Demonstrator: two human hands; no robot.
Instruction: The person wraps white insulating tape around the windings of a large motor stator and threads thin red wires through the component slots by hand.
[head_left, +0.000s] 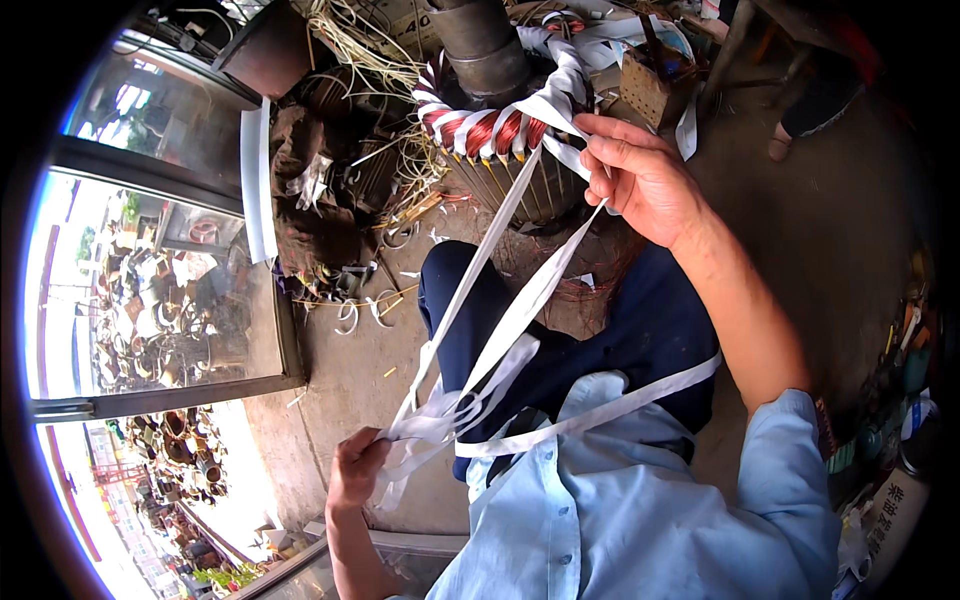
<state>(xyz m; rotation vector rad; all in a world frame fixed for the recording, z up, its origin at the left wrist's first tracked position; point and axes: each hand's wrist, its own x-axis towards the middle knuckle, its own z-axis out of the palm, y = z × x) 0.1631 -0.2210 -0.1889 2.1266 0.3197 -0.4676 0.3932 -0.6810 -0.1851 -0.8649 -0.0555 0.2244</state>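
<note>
A motor rotor (525,195) stands upright in front of my knees, its thick shaft (478,50) pointing up. Around the shaft runs a ring of red copper windings (482,132), wrapped in slanting turns of white cloth tape (530,290). My right hand (645,180) is at the right side of the ring, thumb and fingers pinching the tape close to the windings. Two lengths of tape slope down from there to the lower left. My left hand (357,468) is closed on a loose bundle of the tape, low beside my left knee. One strand lies across my lap.
Left stands a glass-paned door frame (290,335). Behind it, beside the rotor, are dark motor housings (310,190) and tangled pale wires (385,60). A wooden block (645,90) sits back right. Tape scraps dot the floor. Another person's foot (780,142) shows at upper right.
</note>
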